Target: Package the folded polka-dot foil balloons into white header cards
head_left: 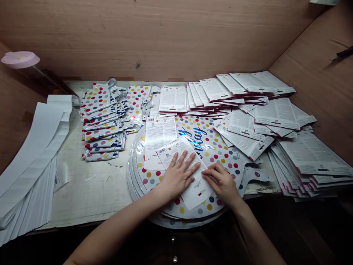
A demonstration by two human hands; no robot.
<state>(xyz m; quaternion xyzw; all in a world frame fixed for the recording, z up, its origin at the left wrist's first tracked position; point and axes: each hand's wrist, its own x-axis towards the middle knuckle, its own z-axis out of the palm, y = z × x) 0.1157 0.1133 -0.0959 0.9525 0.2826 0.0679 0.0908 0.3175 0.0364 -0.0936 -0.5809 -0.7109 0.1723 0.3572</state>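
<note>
White printed card [179, 149] lies at six o'clock on a stack of polka-dot foil balloons [220, 154] in my head view. My left hand [178, 175] presses it, fingers spread; my right hand [222, 180] curls on its edge, and I cannot tell whether it pinches. More printed cards [275, 114] spread at two o'clock, folded foil balloons [100, 117] at ten.

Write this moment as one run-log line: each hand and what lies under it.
left hand: flat on printed card | right hand: on its edge | beneath: polka-dot foil balloons
</note>
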